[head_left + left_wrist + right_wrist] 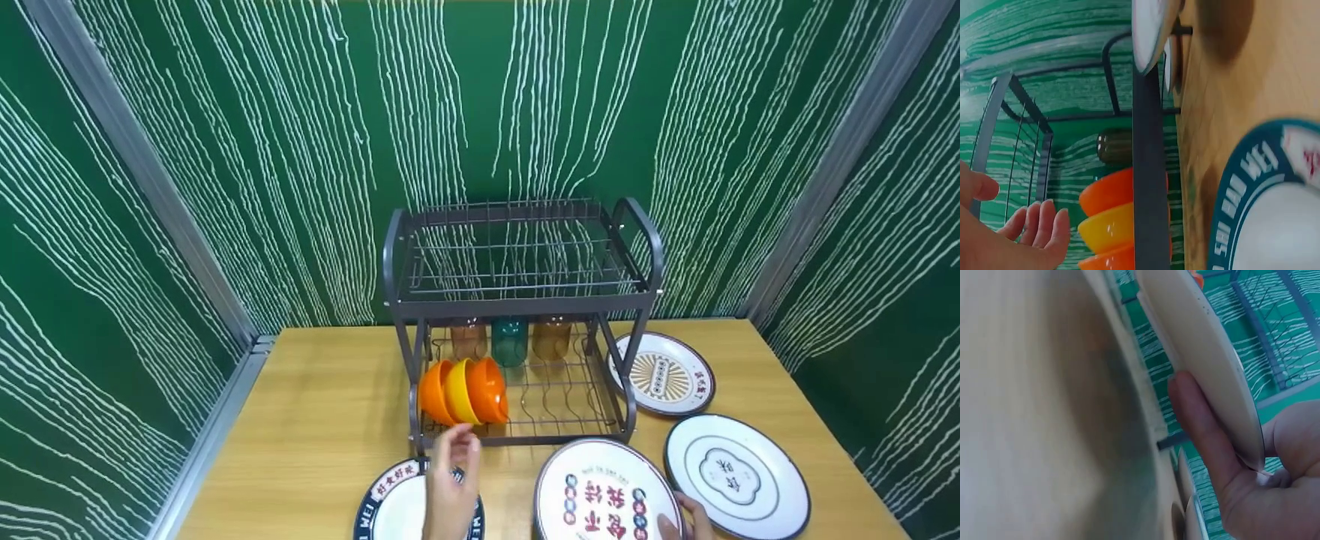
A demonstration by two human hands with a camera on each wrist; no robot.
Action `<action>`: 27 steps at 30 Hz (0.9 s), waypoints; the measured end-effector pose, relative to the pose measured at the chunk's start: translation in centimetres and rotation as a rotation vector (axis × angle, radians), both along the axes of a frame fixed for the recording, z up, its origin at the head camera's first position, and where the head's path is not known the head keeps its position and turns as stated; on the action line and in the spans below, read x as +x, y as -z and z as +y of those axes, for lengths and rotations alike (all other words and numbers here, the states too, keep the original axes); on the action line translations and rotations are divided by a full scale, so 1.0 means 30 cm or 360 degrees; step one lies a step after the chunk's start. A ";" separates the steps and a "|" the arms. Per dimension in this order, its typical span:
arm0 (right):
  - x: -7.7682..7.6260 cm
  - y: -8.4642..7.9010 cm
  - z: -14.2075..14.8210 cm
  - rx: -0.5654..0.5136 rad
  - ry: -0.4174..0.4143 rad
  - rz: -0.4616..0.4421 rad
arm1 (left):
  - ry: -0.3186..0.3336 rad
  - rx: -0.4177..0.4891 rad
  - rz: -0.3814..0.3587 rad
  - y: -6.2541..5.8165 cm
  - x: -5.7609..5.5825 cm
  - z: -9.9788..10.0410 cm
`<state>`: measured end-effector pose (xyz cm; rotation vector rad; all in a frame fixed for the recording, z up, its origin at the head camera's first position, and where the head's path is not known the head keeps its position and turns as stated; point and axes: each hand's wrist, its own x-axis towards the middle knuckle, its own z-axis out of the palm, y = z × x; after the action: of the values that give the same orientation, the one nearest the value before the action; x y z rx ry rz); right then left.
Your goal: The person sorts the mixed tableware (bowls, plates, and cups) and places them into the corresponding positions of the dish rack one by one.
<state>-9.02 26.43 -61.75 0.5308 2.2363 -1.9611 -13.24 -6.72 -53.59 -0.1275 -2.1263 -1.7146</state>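
Note:
My right hand (pixel 694 516) grips the rim of a white plate (pixel 600 480) with red lettering, thumb on top and fingers beneath. The right wrist view shows this plate (pixel 1207 354) tilted and raised off the wooden surface. My left hand (pixel 451 480), holding nothing, has its fingers loosely bent just in front of three nested bowls: an orange bowl (pixel 433 394), a yellow bowl (pixel 459 394) and another orange bowl (pixel 489 391). These bowls stand on edge in the lower tier of a dark two-tier dish rack (pixel 525 306). Beneath the left hand lies a blue-rimmed plate (pixel 394 502).
Behind the bowls, a pinkish cup (pixel 469 341), a teal cup (pixel 510 343) and an amber cup (pixel 552 341) stand on the lower tier. Right of the rack lie a sunburst plate (pixel 660 375) and a flower-outline plate (pixel 735 480). Green panels (pixel 480 112) enclose the table (pixel 322 397).

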 end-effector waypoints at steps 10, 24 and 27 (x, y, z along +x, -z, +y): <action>0.004 -0.124 -0.128 -0.0113 0.0097 0.0075 | 0.0203 0.0162 -0.0154 0.026 0.062 0.126; 0.010 -0.186 -0.198 -0.0327 -0.0044 0.0452 | 0.0363 0.0342 -0.0612 -0.005 0.109 0.157; 0.010 -0.194 -0.215 -0.0336 -0.0053 0.0522 | 0.0384 0.0369 -0.0587 -0.014 0.121 0.154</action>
<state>-8.73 19.97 -55.94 0.1539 2.1477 -2.3756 -9.61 -2.11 -53.18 -0.0002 -2.2120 -2.2620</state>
